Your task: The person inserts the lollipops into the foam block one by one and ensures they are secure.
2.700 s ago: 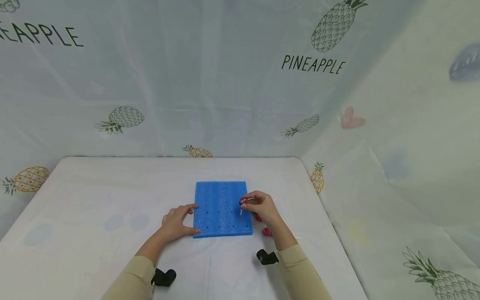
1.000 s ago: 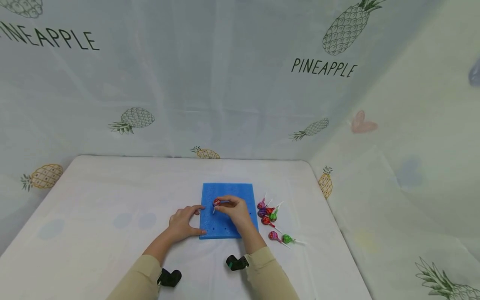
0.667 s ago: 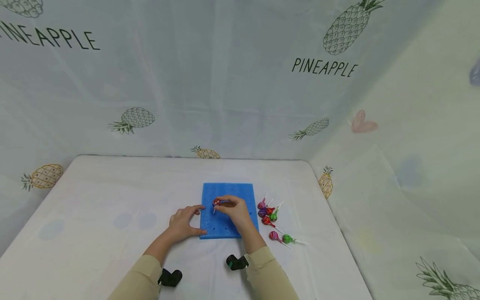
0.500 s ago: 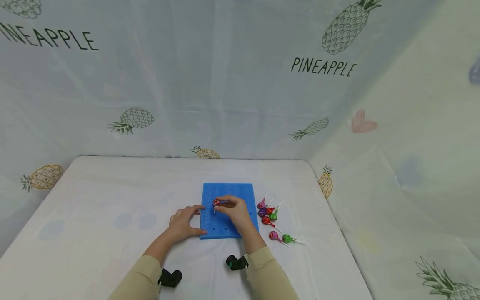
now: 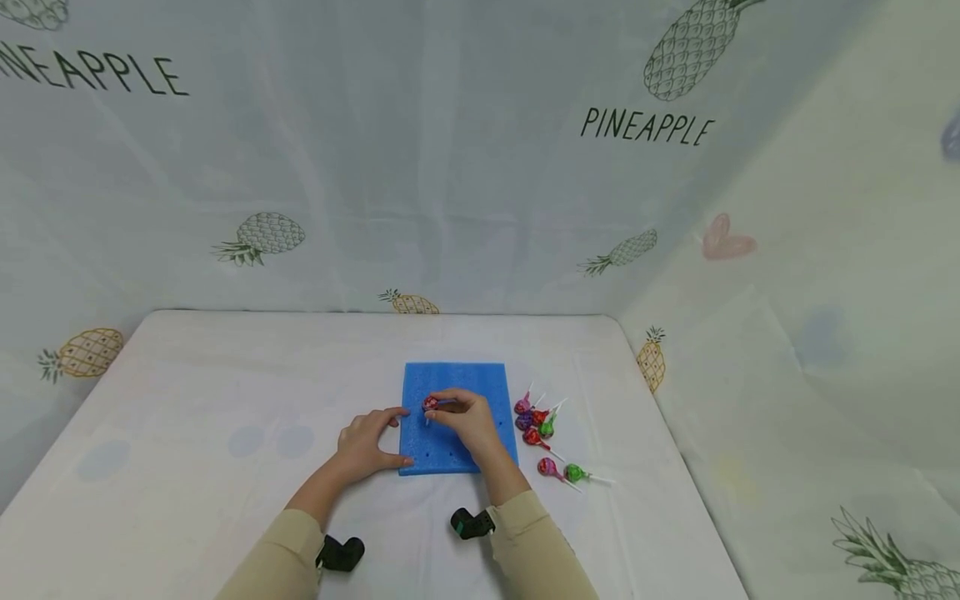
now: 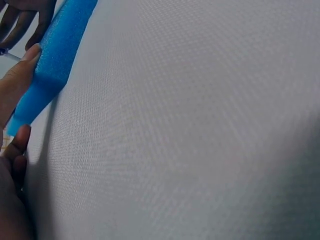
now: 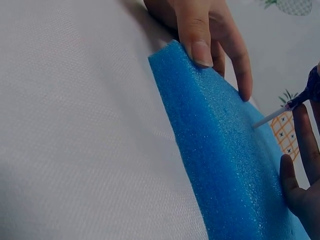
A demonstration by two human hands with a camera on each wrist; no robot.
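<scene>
My right hand (image 5: 467,419) pinches a red-and-purple wrapped lollipop (image 5: 430,403) between thumb and fingers, over the left part of a blue foam board (image 5: 453,377). In the right wrist view its white stick (image 7: 270,117) slants down, the tip right at the board's top face. My left hand (image 5: 362,446) rests along the board's left edge, thumb near the front corner and index finger farther back. Thumb and fingers are spread, with the thumb (image 6: 22,70) pressing the edge in the left wrist view. Small holes dot the board, partly hidden by the right hand.
Right of the board lies a cluster of red, purple, pink and green lollipops (image 5: 532,436). Closer to the front are a pink lollipop (image 5: 548,467) and a green lollipop (image 5: 575,472). A white cloth covers the table (image 5: 225,375); patterned curtains stand behind and to the right.
My right hand has carried the lollipop from the board's right side to its left, uncovering the loose lollipops. Over the last second both hands have stayed nearly still.
</scene>
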